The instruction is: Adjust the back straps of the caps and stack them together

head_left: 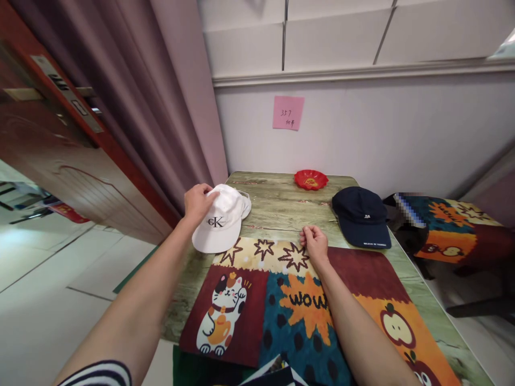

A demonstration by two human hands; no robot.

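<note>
At the table's left side, my left hand [198, 200] grips the crown of a white cap [225, 212] with a black "CK" mark, its thumb on the fabric and some fingers hidden behind. The cap's brim points toward me, and a white curved part shows behind its right side. My right hand [314, 242] rests loosely closed at the far edge of a colourful mat [233, 273], with nothing visible in it. To its right, a dark navy cap [360, 214] with small white lettering sits on the table, apart from the hand.
A red scalloped dish [311, 180] stands near the back of the wood-patterned table [273, 206]. A pink note [288, 113] is stuck on the wall. At left are a purple curtain [177, 96] and a wooden door [80, 177]. A stool [462, 230] with a patterned cover stands right.
</note>
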